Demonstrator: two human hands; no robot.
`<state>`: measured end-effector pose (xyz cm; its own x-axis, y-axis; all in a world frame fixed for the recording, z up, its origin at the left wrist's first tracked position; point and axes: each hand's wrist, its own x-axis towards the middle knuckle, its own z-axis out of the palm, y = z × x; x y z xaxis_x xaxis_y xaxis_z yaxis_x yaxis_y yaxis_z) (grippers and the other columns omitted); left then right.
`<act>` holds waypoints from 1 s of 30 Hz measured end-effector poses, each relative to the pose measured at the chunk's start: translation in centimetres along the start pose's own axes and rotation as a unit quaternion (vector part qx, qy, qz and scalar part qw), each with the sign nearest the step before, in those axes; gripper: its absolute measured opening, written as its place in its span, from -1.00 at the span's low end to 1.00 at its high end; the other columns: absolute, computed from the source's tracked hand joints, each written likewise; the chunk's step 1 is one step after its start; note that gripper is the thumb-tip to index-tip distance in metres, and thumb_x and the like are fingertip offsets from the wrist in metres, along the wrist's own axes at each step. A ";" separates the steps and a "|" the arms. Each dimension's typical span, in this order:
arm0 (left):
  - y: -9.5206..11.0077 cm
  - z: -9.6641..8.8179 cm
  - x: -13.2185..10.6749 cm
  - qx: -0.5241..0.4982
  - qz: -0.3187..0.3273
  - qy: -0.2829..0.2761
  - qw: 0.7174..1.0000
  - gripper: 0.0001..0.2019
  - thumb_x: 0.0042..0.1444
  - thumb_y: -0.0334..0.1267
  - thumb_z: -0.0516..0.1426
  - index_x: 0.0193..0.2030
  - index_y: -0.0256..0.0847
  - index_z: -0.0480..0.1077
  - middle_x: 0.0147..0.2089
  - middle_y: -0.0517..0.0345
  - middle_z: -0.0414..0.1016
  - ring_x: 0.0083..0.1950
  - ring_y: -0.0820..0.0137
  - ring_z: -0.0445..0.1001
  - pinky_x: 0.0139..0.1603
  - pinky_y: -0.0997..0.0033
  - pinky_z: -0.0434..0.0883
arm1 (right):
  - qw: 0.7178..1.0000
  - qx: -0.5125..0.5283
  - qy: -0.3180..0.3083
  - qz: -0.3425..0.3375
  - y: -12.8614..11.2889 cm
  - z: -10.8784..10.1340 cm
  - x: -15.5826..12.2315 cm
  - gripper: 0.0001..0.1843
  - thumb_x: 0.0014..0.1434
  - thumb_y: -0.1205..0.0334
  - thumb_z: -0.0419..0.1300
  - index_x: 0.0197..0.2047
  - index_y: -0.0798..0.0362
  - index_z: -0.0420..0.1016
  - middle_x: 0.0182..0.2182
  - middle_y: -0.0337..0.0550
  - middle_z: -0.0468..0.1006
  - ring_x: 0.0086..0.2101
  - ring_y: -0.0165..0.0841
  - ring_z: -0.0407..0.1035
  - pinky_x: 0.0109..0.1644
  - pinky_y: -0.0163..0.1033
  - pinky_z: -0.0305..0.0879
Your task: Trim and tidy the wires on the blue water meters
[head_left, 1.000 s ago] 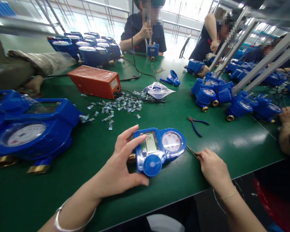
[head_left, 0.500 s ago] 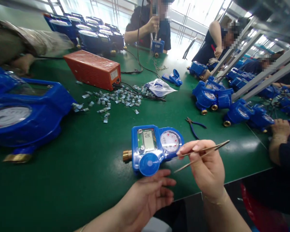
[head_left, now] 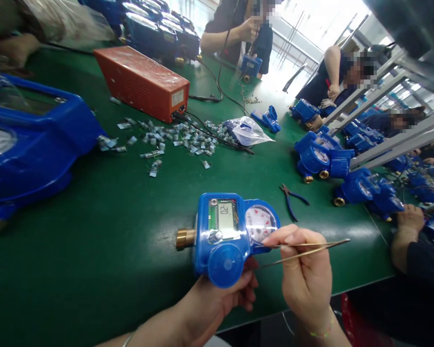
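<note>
Over the near part of a green tabletop (head_left: 130,231), we had a glossy blue plastic meter (head_left: 237,243) with a threaded brass end (head_left: 185,239) before us, its digital display (head_left: 226,219) and white round dial (head_left: 260,223) facing up. Our left hand (head_left: 227,293), fingers curled, lay at the meter's near side, partly hidden by its round blue cover (head_left: 225,264); we could not tell whether it gripped the casing. Our right hand (head_left: 307,267), at the meter's dial end, clamped slim metal tweezers (head_left: 335,243) between thumb and fingers, their two tips spread apart. Just beyond the meter, to its right, lay blue-handled metal pliers (head_left: 286,192), and farther past it were a heap of small silvery parts (head_left: 184,137), a clear plastic bag (head_left: 248,130) and an orange-red metal box (head_left: 141,84). A second blue meter (head_left: 39,140) stood to its left, while a co-worker in dark clothing (head_left: 235,34) was well beyond it, across the table
</note>
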<state>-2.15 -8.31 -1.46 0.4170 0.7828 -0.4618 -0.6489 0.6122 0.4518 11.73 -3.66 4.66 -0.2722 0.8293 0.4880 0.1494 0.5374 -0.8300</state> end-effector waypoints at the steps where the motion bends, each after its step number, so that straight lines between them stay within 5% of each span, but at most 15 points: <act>1: 0.1 0.1 0.0 0.000 0.001 0.003 1.000 -0.78 0.04 -0.29 0.20 -0.16 -0.32 0.39 -0.38 0.11 0.41 -0.39 0.41 0.37 -0.38 0.40 0.29 | 1.000 -0.005 -0.004 0.004 -0.1 -0.1 0.1 -0.86 0.34 0.40 -0.02 -0.11 -0.04 0.21 -0.28 -0.22 0.47 -0.28 -0.35 0.38 -0.14 -0.18 0.25; 13: 0.1 0.0 -0.4 -0.003 -0.003 -0.013 1.000 -0.81 0.03 -0.23 0.22 -0.27 -0.32 0.41 -0.39 0.11 0.43 -0.41 0.43 0.37 -0.39 0.43 0.28 | 0.988 -0.006 -0.124 0.087 0.1 -1.4 1.8 -0.95 0.37 0.31 -0.03 -0.13 -0.04 0.18 -0.31 -0.21 0.45 -0.31 -0.35 0.34 -0.25 -0.22 0.26; 30: 0.3 0.3 -0.1 0.007 -0.023 -0.009 1.000 -0.77 -0.02 -0.18 0.26 -0.34 -0.32 0.42 -0.40 0.09 0.42 -0.41 0.41 0.37 -0.40 0.42 0.29 | 0.973 -0.099 -0.162 0.129 -0.9 -1.0 3.3 -0.90 0.35 0.33 -0.06 -0.13 -0.04 0.22 -0.33 -0.25 0.39 -0.39 -0.41 0.30 -0.35 -0.32 0.23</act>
<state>-2.20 -8.18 -1.04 0.4577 0.7555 -0.4687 -0.6203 0.6490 0.4405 11.67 -1.30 7.30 -0.4816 0.8663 0.1326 0.4245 0.3629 -0.8295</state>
